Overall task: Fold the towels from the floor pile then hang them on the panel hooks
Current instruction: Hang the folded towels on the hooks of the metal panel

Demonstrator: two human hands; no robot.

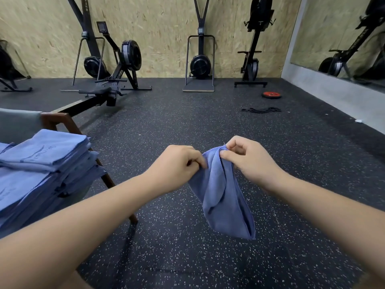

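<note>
Fingers (200,161): both hands pinch the blue towel (223,197) at its top edge, left hand (177,165), right hand (248,159)
Towel: hangs limp above the floor (166,122)
Handling: likely light, soft; take the corners
Folded stack (41,163): on the chair, left

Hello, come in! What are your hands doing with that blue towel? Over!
Left hand and right hand both pinching blue towel, hanging mid-air. Folded stack on chair. Nothing in the way.
</note>
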